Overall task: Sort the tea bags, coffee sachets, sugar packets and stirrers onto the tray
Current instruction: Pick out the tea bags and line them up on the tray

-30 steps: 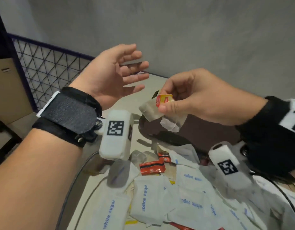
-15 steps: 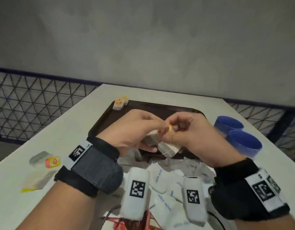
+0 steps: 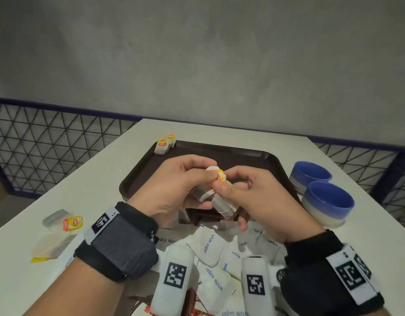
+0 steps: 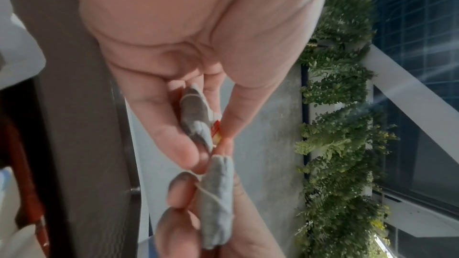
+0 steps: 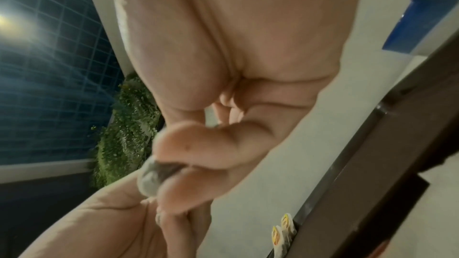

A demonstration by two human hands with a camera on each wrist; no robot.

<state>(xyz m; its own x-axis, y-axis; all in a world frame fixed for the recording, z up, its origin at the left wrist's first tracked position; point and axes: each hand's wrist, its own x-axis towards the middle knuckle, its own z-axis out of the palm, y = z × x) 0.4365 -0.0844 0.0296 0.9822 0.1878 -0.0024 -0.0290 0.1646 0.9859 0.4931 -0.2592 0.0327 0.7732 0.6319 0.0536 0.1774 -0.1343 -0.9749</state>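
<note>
Both hands meet above the dark brown tray (image 3: 247,156). My left hand (image 3: 197,181) pinches one grey tea bag (image 3: 202,195) (image 4: 196,115). My right hand (image 3: 226,185) pinches a second tea bag (image 3: 222,205) (image 4: 217,193) (image 5: 150,178) that hangs below it. A yellow and red tag (image 3: 220,175) sits between the two thumbs. Two more tea bags (image 3: 164,144) (image 5: 283,229) stand at the tray's far left corner. White sugar packets (image 3: 210,247) lie heaped on the table under my wrists.
One tea bag with a yellow tag (image 3: 67,224) lies on the white table at the left. Two blue bowls (image 3: 329,201) stand right of the tray. Red sachets (image 3: 197,312) peek out at the bottom edge. A mesh railing runs behind the table.
My left hand, open and apart a second ago, has come to the right hand and taken hold of one tea bag. The view has swung to face the tray.
</note>
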